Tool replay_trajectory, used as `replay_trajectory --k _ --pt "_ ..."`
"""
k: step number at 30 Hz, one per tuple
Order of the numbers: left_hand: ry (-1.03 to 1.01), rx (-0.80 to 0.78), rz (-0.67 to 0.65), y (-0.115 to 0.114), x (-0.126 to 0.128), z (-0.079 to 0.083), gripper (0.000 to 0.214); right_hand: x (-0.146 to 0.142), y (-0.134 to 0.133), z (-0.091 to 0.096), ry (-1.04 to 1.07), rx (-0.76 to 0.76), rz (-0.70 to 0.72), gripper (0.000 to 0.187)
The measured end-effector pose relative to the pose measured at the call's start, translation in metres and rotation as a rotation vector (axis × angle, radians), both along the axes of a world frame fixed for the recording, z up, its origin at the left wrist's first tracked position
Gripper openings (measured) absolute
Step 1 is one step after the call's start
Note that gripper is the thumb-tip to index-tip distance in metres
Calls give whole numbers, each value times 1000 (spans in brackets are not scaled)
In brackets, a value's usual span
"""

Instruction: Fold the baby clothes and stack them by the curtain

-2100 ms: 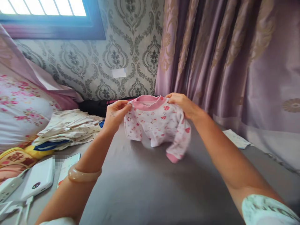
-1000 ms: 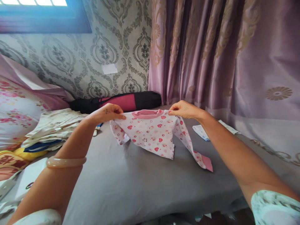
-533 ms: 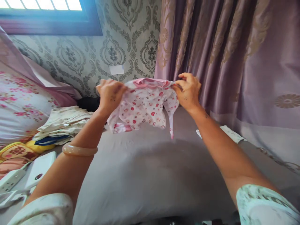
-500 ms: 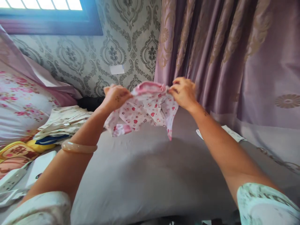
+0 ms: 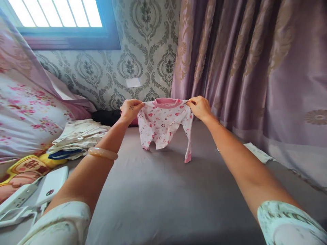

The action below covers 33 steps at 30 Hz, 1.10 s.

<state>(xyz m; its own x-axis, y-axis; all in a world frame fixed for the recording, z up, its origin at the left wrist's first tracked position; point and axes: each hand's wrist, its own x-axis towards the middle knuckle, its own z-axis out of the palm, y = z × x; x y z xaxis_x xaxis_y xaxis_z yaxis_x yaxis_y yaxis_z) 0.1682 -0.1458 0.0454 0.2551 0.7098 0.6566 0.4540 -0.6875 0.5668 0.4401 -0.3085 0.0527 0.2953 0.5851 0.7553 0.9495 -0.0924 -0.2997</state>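
Observation:
A small long-sleeved shirt [image 5: 163, 119], white with red and pink prints, hangs stretched between my two hands above the grey bed sheet [image 5: 158, 197]. Its pink collar is at the top, and one sleeve with a pink cuff dangles on the right. My left hand [image 5: 131, 109] pinches the left shoulder. The right shoulder is pinched by my right hand [image 5: 200, 107]. A beige bangle circles my left forearm.
Left of my arm lie folded clothes [image 5: 79, 136], a yellow plush item [image 5: 30, 165], a white power bank [image 5: 52, 185] and a power strip [image 5: 19, 197]. A folded white cloth [image 5: 259, 152] rests by the purple curtain [image 5: 224, 61]. Patterned wallpaper is behind.
The shirt was bunched and blurred by motion; now it hangs down flatter, with its shoulders spread and the right sleeve straight. The camera view has tilted up slightly.

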Motion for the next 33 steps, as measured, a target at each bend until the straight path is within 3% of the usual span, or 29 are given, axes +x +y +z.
replay_trajectory --k 11,15,18,22,27,30,33 --pt "-185 -60 -102 0 21 -14 17 1 1 -5 156 -1 26 24" --pt "-216 -19 -107 -16 24 -20 14 2 -2 -12 268 27 79 25" --pt "-225 118 -68 -37 15 -20 12 0 -13 -14 314 50 152 29" --pt "-173 328 -4 -72 -12 -7 13 -11 -46 -2 338 -19 285 34" --pt "-63 447 2 -110 -54 27 16 -22 -89 26 513 -198 526 36" --pt "-9 216 -63 -118 -71 45 19 -19 -96 36 643 -346 596 35" --pt "145 -186 -182 -103 -76 44 22 -10 -87 29 683 -446 561 33"
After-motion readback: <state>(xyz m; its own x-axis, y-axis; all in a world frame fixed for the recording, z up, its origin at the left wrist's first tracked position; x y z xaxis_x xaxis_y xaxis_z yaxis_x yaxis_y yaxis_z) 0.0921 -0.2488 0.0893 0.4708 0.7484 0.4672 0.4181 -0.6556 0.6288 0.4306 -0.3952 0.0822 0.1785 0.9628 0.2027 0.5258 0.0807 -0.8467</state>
